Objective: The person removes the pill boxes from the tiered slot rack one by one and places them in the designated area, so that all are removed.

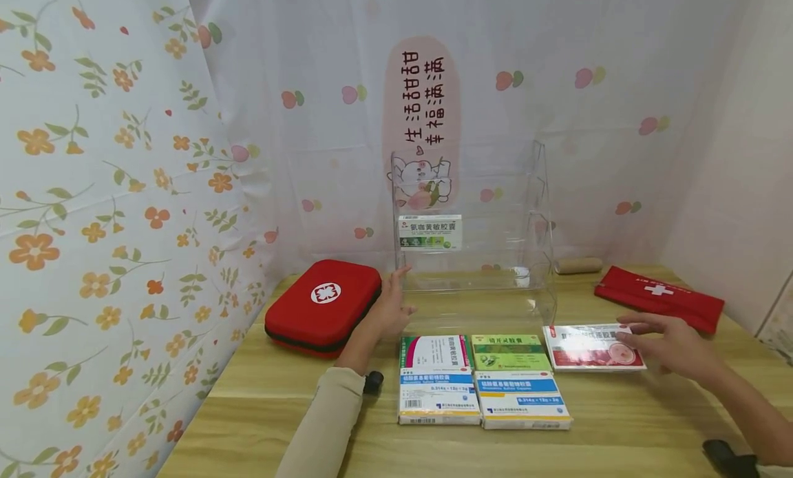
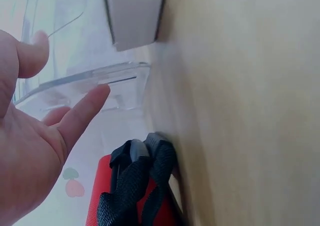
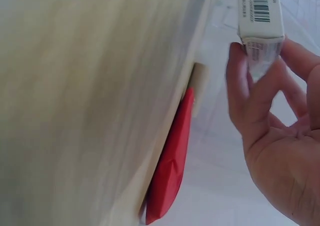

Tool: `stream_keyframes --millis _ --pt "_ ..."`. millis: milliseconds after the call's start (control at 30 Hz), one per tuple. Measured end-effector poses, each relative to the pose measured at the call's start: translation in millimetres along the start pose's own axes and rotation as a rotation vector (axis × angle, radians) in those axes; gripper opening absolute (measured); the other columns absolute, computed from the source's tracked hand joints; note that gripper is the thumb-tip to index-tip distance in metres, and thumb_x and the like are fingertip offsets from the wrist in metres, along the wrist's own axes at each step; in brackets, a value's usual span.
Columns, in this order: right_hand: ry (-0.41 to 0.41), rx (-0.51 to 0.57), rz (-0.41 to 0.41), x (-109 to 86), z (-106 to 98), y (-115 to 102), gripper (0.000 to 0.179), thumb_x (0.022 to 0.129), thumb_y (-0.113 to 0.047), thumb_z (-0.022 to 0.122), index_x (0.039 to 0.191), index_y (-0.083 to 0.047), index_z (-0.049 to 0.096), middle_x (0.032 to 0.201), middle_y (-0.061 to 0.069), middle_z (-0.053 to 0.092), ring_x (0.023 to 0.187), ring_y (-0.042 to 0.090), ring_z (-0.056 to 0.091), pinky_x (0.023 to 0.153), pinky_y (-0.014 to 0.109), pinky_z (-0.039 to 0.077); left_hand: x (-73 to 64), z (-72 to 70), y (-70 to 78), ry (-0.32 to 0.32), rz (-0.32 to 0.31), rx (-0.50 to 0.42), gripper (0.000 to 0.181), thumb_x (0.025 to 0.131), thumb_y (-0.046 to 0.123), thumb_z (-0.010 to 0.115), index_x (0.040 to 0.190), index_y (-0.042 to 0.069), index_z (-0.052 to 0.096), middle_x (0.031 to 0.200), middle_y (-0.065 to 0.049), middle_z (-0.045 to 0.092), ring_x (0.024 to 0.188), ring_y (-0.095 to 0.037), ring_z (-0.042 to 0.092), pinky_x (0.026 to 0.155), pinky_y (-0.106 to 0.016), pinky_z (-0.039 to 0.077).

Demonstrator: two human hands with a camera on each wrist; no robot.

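Observation:
My right hand [image 1: 672, 347] pinches the right end of a white and red medicine box [image 1: 585, 350]. In the right wrist view, fingers and thumb hold the end of this box [image 3: 260, 10], its barcode side showing. My left hand [image 1: 389, 309] reaches toward the left side of a clear tiered display rack [image 1: 471, 278]. Its fingers are extended with nothing in them, and in the left wrist view a fingertip overlaps the rack's clear edge [image 2: 135, 78]. One white and green medicine box [image 1: 430, 233] stands in the rack at the left.
Two blue and white boxes [image 1: 438, 399], a green box [image 1: 511, 354] and a white, pink and green box [image 1: 436, 352] lie before the rack. A red first-aid case [image 1: 322, 306] sits left; a red pouch [image 1: 659, 297] and a tan roll [image 1: 577, 265] lie right.

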State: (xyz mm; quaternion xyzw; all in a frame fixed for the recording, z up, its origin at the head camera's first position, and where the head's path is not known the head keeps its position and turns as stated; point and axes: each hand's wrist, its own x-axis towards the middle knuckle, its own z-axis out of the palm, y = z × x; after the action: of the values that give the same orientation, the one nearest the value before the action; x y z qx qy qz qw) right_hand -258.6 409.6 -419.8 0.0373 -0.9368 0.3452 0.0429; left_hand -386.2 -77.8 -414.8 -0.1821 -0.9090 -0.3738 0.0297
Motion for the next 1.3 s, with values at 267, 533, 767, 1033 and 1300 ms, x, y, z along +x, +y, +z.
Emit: stream_keyframes --millis 267,533,767,1033,1300 --pt "-0.024 0.027 0.022 6.9 2.7 -6.7 0.061 0.093 -0.034 0.069 0.136 0.004 0.052 0.121 0.035 0.058 0.053 0.020 0.055 0.049 0.032 0.051 2.3 -9.8 -5.6 -0.042 0.030 0.028 0.087 0.091 0.015 0.070 0.153 0.034 0.011 0.150 -0.018 0.027 0.129 -0.036 0.045 0.102 -0.053 0.046" --pt "-0.049 0.010 -0.009 13.0 1.8 -7.9 0.063 0.092 -0.035 0.070 0.137 0.004 0.052 0.125 0.037 0.055 0.104 0.045 0.059 0.063 0.034 0.060 1.0 -14.4 -10.5 -0.019 0.087 0.101 0.088 0.091 0.024 0.072 0.154 0.030 0.011 0.149 -0.019 0.031 0.120 -0.035 0.053 0.097 -0.051 0.050" --pt "-0.060 0.063 0.035 6.8 -0.5 4.1 0.065 0.094 -0.034 0.069 0.140 0.007 0.046 0.124 0.037 0.057 0.102 0.039 0.062 0.064 0.036 0.060 1.2 -11.0 -8.8 -0.037 0.088 0.146 0.091 0.092 0.026 0.071 0.156 0.029 0.007 0.155 -0.018 0.027 0.125 -0.035 0.052 0.098 -0.052 0.049" --pt "-0.159 0.065 0.014 2.8 -0.4 12.7 0.058 0.093 -0.030 0.069 0.137 0.003 0.052 0.126 0.030 0.060 0.106 0.035 0.061 0.068 0.033 0.059 -0.1 -11.5 -8.7 -0.017 0.074 0.125 0.093 0.089 0.023 0.074 0.156 0.027 0.010 0.153 -0.016 0.032 0.134 -0.033 0.043 0.104 -0.053 0.044" --pt "-0.173 -0.080 -0.095 3.7 0.3 10.5 0.058 0.085 -0.029 0.079 0.130 0.002 0.060 0.118 0.023 0.066 0.105 0.030 0.062 0.069 0.027 0.053 0.2 -8.9 -5.7 -0.015 0.031 0.104 0.093 0.090 0.023 0.074 0.155 0.034 0.007 0.152 -0.017 0.033 0.120 -0.034 0.053 0.096 -0.052 0.050"
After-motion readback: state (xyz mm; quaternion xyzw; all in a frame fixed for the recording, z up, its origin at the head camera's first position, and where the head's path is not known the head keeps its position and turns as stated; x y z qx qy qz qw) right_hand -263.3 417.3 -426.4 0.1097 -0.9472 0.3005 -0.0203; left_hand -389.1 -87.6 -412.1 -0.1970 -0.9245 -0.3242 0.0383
